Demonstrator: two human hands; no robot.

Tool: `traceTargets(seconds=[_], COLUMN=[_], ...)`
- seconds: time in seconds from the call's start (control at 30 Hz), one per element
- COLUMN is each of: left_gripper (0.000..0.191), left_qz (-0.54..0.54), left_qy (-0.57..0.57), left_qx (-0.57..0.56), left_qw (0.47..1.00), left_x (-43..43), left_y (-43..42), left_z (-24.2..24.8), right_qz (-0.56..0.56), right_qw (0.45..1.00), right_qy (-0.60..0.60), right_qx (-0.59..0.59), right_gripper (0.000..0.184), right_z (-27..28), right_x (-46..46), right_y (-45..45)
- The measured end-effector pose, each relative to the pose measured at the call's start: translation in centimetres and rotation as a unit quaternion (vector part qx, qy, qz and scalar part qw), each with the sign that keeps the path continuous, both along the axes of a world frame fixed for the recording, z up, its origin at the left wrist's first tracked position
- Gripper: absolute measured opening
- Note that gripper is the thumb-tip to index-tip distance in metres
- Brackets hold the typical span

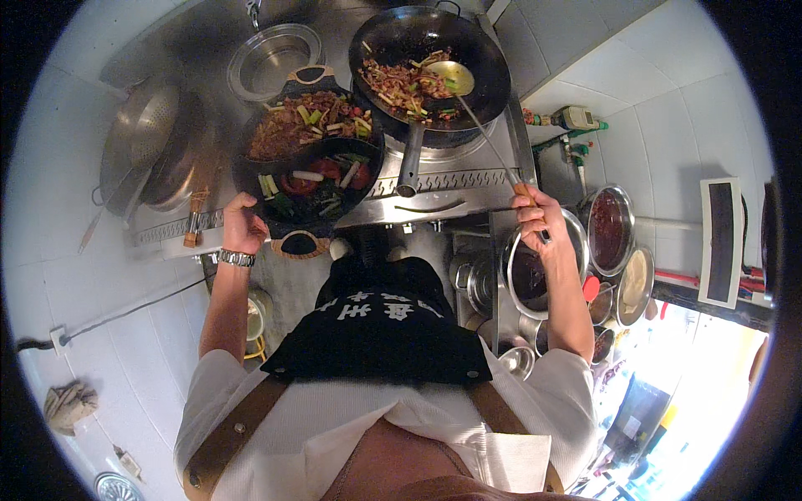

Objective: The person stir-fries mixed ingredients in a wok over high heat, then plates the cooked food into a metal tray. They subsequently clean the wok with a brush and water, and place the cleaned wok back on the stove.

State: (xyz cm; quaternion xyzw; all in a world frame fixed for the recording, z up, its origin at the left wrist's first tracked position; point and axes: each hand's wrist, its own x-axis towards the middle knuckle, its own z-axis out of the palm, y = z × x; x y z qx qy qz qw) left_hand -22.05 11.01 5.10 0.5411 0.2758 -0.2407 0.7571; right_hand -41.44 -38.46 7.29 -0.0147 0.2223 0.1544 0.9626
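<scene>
My left hand (243,228), with a metal-banded watch at the wrist, grips the left side of a black two-handled divided pan (304,220). Cooked shredded food with scallion pieces (285,128) fills the pan's far part; tomato pieces (326,168) and scallions lie in the near part. In my right hand (537,216) is the wooden handle of a long metal ladle (489,139). Its bowl rests in a black wok (416,37), among more of the shredded food (401,84). The wok sits over a burner, with its tubular handle (410,163) pointing towards me.
Behind the pan is a round steel pot (272,62) below a tap (253,12). A perforated strainer (141,128) and a bound brush (194,219) are at the left. Bowls of dark sauce (526,272), red sauce (608,228) and pale paste (634,285) stand right of my body.
</scene>
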Motion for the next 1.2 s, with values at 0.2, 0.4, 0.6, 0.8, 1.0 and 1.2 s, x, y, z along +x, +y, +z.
traceTargets(seconds=[0.2, 0.4, 0.6, 0.8, 1.0, 1.2], left_gripper=[0.026, 0.01, 0.02, 0.017, 0.019, 0.019], left_qz=[0.006, -0.118, -0.163, -0.172, -0.187, -0.141], left_qy=[-0.027, -0.09, -0.052, -0.051, -0.046, -0.09], left_qx=[-0.016, -0.06, -0.062, -0.072, -0.136, -0.222], left_qw=[0.999, 0.987, 0.983, 0.981, 0.972, 0.961], left_x=[-1.3, -0.4, -0.3, -2.8, -5.8, -9.7], left_y=[-3.8, -8.5, -11.7, -14.5, -16.3, -17.9], left_z=[0.9, 2.3, 2.2, 1.9, 0.4, -1.4], right_qz=[-0.032, -0.001, 0.072, 0.155, 0.233, 0.217], right_qw=[0.998, 0.999, 0.988, 0.897, 0.796, 0.684], right_qy=[-0.026, -0.015, -0.091, 0.012, -0.001, -0.04], right_qx=[0.048, 0.045, -0.105, -0.414, -0.559, -0.696], right_gripper=[0.035, 0.033, 0.033, 0.045, 0.044, 0.042], right_z=[1.5, 5.1, 9.7, 12.8, 15.0, 16.5], right_x=[-3.3, -6.7, -9.5, -11.3, -13.6, -17.4], right_y=[-3.2, -4.5, -3.0, -0.6, 0.1, -0.9])
